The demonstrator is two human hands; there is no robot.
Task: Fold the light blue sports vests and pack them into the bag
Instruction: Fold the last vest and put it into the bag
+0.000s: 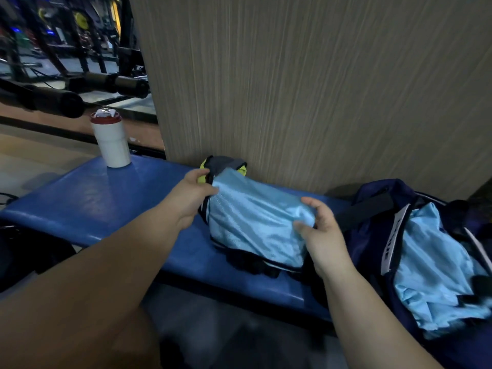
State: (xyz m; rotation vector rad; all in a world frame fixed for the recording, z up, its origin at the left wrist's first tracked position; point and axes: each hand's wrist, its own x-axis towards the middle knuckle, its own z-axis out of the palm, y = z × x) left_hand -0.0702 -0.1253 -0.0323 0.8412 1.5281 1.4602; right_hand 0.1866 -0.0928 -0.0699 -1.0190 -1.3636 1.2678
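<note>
Both hands are pinching one folded light blue vest point(255, 219) on the blue bench point(106, 198), the left hand point(191, 198) closing on its far-left corner and the right hand point(319, 233) on its near-right edge. Right of it, the navy bag point(372, 235) is lying open and already holding light blue vests point(436, 265), their number unclear. Judging by this, packing is partly done; one white tumbler point(111, 139) is standing far left.

Light blue vest point(255, 222) with dark trim, navy bag point(372, 209), blue bench point(106, 198), white tumbler point(111, 142)
</note>
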